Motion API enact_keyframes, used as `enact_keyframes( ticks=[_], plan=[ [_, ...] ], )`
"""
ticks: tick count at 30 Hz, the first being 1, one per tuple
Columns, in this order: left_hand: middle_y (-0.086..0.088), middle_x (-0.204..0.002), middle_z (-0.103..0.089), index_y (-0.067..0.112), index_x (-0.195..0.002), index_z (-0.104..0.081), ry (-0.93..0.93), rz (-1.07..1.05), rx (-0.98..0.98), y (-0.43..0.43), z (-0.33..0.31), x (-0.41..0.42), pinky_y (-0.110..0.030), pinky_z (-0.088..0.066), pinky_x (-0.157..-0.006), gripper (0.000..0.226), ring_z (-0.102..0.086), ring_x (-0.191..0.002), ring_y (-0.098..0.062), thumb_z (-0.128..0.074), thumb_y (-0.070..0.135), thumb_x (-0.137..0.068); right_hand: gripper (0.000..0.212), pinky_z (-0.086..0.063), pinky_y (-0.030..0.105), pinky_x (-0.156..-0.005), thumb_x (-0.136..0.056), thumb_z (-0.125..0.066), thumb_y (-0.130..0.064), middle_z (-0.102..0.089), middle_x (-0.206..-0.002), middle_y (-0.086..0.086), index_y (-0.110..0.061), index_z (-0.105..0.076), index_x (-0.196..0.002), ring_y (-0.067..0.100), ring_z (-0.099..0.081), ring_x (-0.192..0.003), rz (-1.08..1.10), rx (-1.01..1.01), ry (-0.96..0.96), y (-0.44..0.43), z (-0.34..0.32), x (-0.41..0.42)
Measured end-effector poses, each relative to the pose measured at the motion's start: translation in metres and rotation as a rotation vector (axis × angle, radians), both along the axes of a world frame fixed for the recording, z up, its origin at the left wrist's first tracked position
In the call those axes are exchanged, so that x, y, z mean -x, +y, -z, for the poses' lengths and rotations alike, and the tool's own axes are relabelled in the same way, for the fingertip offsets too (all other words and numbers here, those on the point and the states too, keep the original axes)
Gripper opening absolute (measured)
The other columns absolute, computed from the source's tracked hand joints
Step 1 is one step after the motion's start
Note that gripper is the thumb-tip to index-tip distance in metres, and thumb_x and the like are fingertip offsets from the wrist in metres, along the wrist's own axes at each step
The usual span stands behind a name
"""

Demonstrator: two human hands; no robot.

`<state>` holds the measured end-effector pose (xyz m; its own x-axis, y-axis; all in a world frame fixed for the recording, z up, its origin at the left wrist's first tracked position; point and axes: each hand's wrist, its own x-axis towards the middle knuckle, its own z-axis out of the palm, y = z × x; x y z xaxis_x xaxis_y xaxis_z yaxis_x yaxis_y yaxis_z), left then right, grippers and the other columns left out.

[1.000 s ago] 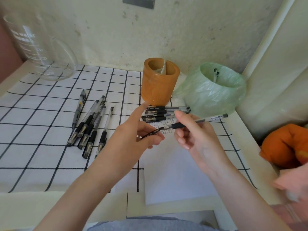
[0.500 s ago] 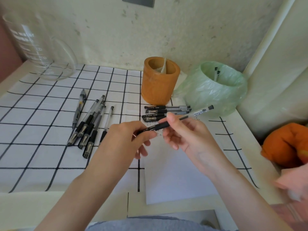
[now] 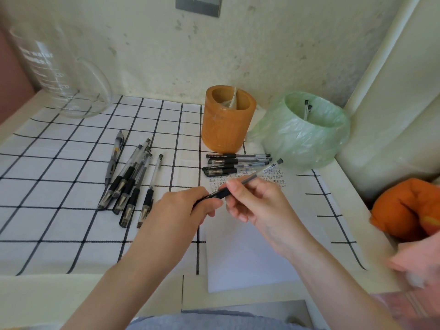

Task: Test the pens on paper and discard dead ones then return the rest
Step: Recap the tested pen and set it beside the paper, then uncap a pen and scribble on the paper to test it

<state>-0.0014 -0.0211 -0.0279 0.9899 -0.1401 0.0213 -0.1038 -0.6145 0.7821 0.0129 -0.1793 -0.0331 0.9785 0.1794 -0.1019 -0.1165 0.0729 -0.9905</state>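
Checked cloth covered the pale surface below a stained wall. Both hands held one pen above the paper. The left hand had its grip curled round the tip end, and the right hand pinched the barrel. Loose pens lay to the left, with a row of pens beside the orange holder. Two more stood in the green-lined bin.

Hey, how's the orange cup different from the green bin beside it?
The orange cup is bare and narrower; the green bin is wider and covered in crinkled green plastic. Two pen ends stick up inside the bin; the cup shows no pens, only a pale piece. Both stand upright, open-topped, near the wall.
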Motion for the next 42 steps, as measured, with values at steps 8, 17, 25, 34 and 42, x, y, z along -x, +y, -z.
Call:
enact_keyframes(
  ticks=[8,17,25,34,42],
  plan=[
    [0.009,-0.057,-0.058,0.026,-0.067,-0.055,0.108,-0.015,-0.114,0.000,-0.001,-0.002,-0.023,-0.045,-0.057,0.034,-0.052,-0.050,-0.005,-0.044,0.050,-0.089,0.035,-0.044,0.021,-0.047,-0.095,-0.051,-0.031,-0.070,-0.069,0.011,-0.006,-0.066,-0.075,0.017,-0.065,-0.059,0.075,-0.013,0.161,0.010,0.007,0.001],
    [-0.001,-0.106,-0.051,0.015,-0.111,-0.047,-0.027,-0.268,-0.746,0.027,0.002,0.001,-0.024,-0.042,-0.064,0.034,-0.060,-0.083,-0.018,-0.033,0.042,-0.096,0.023,-0.060,0.039,-0.075,-0.094,-0.054,-0.022,-0.070,-0.094,0.028,0.001,-0.055,-0.096,0.035,-0.070,-0.087,0.203,-0.240,0.339,-0.007,-0.004,-0.018],
    [-0.005,-0.112,-0.044,0.009,-0.115,-0.033,0.060,-0.312,-0.950,0.022,0.008,0.001,-0.016,-0.030,-0.046,0.034,-0.041,-0.061,-0.011,-0.045,0.034,-0.095,0.013,-0.060,0.035,-0.071,-0.096,-0.050,-0.011,-0.068,-0.100,0.031,0.001,-0.053,-0.101,0.034,-0.071,-0.086,0.185,-0.176,0.302,-0.011,-0.005,-0.016],
    [-0.006,-0.111,-0.051,0.007,-0.114,-0.037,0.078,-0.323,-0.924,0.022,0.007,-0.004,-0.021,-0.036,-0.055,0.032,-0.057,-0.075,-0.017,-0.043,0.033,-0.095,0.026,-0.060,0.032,-0.068,-0.096,-0.048,-0.009,-0.071,-0.095,0.026,0.009,-0.054,-0.113,0.029,-0.072,-0.077,0.154,-0.136,0.267,-0.012,-0.005,-0.014],
    [-0.002,-0.103,-0.053,0.012,-0.111,-0.045,-0.016,-0.290,-0.547,0.018,0.003,-0.004,-0.026,-0.046,-0.063,0.023,-0.058,-0.078,-0.018,-0.045,0.026,-0.093,0.028,-0.051,0.027,-0.052,-0.094,-0.053,-0.020,-0.069,-0.073,0.012,0.002,-0.063,-0.108,0.018,-0.059,-0.054,0.068,-0.016,0.237,-0.001,-0.004,-0.010]
  ],
)
